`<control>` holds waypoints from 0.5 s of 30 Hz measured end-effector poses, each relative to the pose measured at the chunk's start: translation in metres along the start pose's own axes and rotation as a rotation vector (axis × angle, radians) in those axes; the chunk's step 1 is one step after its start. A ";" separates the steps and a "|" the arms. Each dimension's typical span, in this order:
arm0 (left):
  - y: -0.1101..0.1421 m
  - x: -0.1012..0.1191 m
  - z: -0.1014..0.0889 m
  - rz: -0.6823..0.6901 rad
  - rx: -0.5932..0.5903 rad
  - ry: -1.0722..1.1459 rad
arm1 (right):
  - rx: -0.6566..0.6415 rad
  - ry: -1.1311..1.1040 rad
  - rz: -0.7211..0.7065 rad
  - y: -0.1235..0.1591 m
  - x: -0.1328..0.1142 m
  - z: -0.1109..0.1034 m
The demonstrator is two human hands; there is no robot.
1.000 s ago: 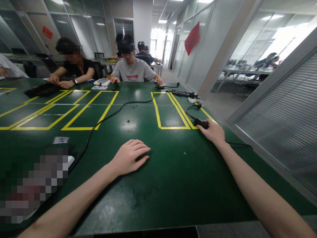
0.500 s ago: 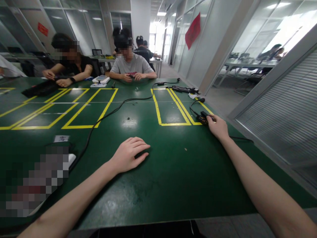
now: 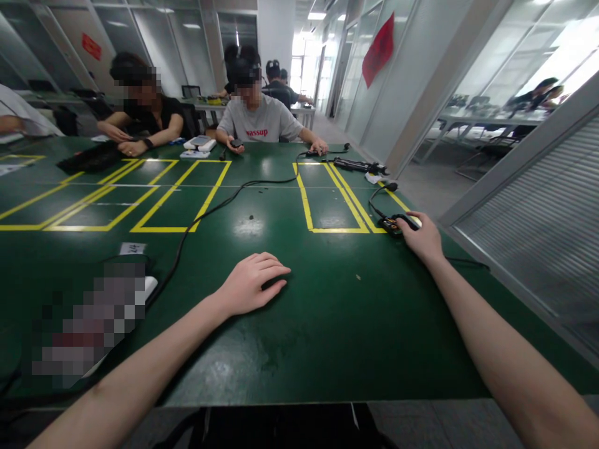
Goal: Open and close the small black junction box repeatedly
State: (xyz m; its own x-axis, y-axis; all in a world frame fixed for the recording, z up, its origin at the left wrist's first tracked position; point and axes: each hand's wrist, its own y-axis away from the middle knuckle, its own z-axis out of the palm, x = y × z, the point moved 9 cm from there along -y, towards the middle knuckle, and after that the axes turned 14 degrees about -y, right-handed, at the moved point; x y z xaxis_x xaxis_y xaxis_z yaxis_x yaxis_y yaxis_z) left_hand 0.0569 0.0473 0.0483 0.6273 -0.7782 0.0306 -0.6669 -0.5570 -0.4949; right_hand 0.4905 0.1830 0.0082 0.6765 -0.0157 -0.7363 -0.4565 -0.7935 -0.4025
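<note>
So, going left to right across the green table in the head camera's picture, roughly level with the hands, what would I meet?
Blurred-out item → near stretch of the long black cable → left hand → small pale fleck → black device → right hand, which holds the device → black cord.

Left hand lies over the table, a touch left of centre; out to the right, the right hand is on a box near the side edge, plug just beyond it. Tape marks out frames past the left hand, on both sides. Cable runs from near left, over the tape, to the far side. Near left, a blurred object, label right behind it. Two people sit opposite, tray before the left one.
</note>
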 end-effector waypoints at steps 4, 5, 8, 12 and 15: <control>0.000 0.000 0.001 0.008 -0.018 0.020 | -0.042 0.032 -0.129 0.008 -0.020 0.000; 0.000 0.001 0.002 0.010 -0.025 0.026 | -0.055 0.045 -0.118 0.009 -0.021 0.001; 0.000 0.001 0.003 0.009 -0.040 0.034 | -0.096 0.070 -0.043 0.010 -0.019 0.005; 0.000 0.001 0.003 0.018 -0.035 0.035 | -0.089 0.094 -0.034 0.008 -0.020 0.004; 0.000 0.000 0.003 0.016 -0.034 0.036 | -0.035 0.095 -0.064 0.004 -0.017 -0.002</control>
State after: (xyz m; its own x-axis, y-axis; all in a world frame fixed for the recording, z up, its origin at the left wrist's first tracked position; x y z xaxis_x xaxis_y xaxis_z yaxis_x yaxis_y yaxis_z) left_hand 0.0585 0.0481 0.0454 0.6016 -0.7969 0.0543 -0.6905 -0.5531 -0.4662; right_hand 0.4785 0.1784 0.0201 0.7561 -0.0201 -0.6542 -0.3912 -0.8152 -0.4271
